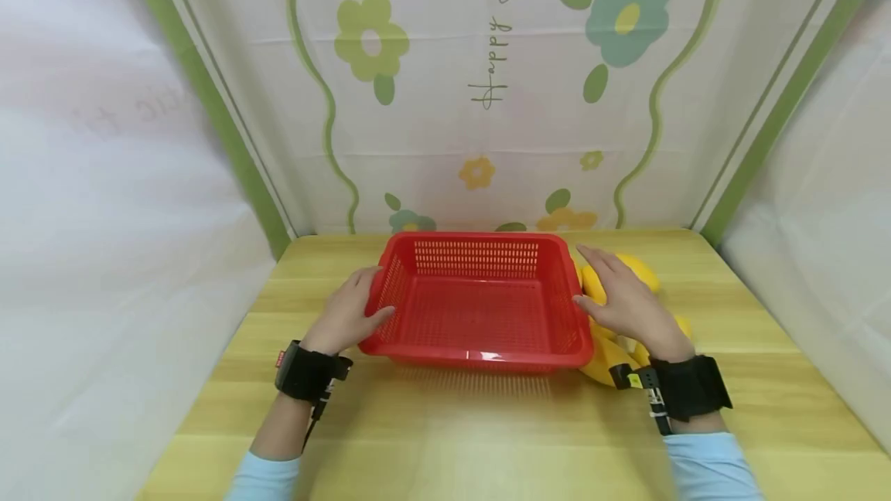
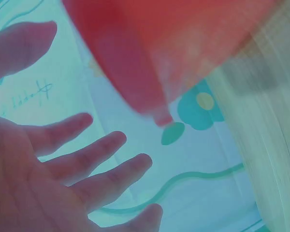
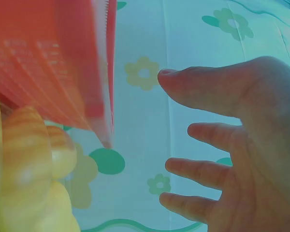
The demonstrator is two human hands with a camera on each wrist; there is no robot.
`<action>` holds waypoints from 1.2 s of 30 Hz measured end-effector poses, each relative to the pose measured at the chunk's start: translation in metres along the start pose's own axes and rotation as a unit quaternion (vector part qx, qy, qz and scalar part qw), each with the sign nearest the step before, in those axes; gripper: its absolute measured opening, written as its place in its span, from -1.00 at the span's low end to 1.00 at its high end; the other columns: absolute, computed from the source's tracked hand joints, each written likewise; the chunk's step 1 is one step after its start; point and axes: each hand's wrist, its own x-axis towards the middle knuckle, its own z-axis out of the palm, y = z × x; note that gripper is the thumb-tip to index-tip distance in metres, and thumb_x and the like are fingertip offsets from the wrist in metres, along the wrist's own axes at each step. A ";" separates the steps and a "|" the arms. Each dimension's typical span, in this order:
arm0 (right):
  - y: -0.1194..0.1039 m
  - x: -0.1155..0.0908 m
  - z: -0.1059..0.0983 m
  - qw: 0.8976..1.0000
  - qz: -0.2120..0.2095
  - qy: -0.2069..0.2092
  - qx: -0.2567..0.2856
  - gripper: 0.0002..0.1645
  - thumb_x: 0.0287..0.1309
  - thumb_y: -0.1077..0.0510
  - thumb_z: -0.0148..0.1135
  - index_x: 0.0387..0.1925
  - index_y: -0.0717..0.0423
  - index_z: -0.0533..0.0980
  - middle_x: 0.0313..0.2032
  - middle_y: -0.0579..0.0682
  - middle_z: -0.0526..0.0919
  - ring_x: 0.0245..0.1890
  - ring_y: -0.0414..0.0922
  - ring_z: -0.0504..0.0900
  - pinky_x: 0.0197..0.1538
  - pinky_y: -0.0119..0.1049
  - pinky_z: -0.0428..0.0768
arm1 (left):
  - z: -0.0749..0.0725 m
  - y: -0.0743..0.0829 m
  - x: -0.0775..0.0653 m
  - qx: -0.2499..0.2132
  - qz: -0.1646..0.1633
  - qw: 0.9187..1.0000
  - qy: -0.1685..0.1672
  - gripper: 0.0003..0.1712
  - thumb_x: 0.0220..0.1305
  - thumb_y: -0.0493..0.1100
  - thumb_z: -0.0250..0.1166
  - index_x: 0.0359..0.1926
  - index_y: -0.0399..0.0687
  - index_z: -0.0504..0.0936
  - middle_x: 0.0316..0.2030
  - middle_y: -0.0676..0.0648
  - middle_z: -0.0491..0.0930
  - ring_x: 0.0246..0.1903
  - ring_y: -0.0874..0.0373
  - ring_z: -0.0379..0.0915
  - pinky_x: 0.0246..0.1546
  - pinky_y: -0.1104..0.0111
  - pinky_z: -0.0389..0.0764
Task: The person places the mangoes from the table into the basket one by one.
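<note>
A red rectangular plastic basket with slotted walls has nothing in it. My left hand is at its left end, thumb near the rim. The left wrist view shows that hand's fingers spread and straight, apart from the basket's red wall. At the basket's right end is my right hand, over several yellow fruits. Its fingers and thumb are extended with a gap to the basket in the right wrist view. A banana lies beside the basket's front right corner.
More yellow fruit lies under and behind the right hand, partly hidden by it. The wooden table runs back to a white flowered cloth. White cloth walls close in both sides.
</note>
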 end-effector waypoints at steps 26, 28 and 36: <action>0.092 0.037 -0.052 0.992 -0.050 -0.098 -0.054 -0.14 0.20 0.08 0.25 0.34 0.45 0.12 0.25 0.57 0.27 0.18 0.44 0.30 0.17 0.38 0.33 | -0.029 -0.058 0.045 -0.157 -0.042 0.968 -0.189 -0.33 0.47 -0.16 0.00 0.34 -0.56 -0.02 0.20 -0.56 0.31 0.12 -0.30 0.41 0.13 -0.11 0.51; 0.100 0.041 -0.051 0.992 -0.049 -0.103 -0.055 -0.15 0.21 0.06 0.24 0.33 0.47 0.12 0.22 0.59 0.30 0.15 0.44 0.34 0.14 0.37 0.36 | -0.028 -0.059 0.049 -0.198 -0.065 0.957 -0.202 -0.36 0.48 -0.20 -0.03 0.34 -0.57 -0.03 0.20 -0.57 0.29 0.12 -0.30 0.41 0.15 -0.08 0.49; 0.138 0.057 -0.044 0.988 -0.020 -0.147 -0.034 -0.19 0.28 0.03 0.17 0.28 0.55 0.14 0.11 0.62 0.40 0.07 0.45 0.42 -0.01 0.28 0.50 | -0.015 -0.069 0.062 -0.290 -0.144 0.920 -0.222 -0.44 0.49 -0.25 -0.06 0.32 -0.59 0.06 0.17 -0.52 0.37 0.06 -0.22 0.47 0.05 0.04 0.60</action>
